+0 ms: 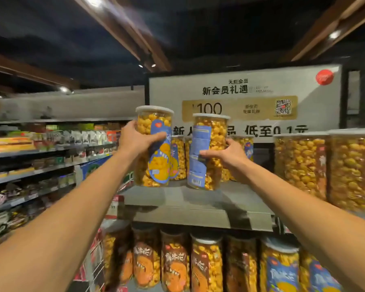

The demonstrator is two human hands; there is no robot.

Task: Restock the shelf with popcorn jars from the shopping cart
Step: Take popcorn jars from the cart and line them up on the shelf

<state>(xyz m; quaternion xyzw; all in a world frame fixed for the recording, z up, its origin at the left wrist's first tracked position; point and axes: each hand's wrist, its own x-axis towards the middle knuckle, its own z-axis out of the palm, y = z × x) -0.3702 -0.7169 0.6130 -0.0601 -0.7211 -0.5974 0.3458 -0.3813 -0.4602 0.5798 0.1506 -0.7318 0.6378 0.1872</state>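
Left hand [135, 138]: wrapped around a blue-labelled popcorn jar [154, 146], upright at the top shelf's [198, 199] left edge.
Right hand [226, 153]: gripping a second popcorn jar [208, 152], tilted slightly, base at the shelf surface.
Behind: more jars [178, 158], then a promotional sign [240, 98].

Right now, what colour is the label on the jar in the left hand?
Blue with yellow-orange, on the jar in the left hand; head view.

Two held blue-label jars [154, 144], perhaps four behind, two hands [135, 140].
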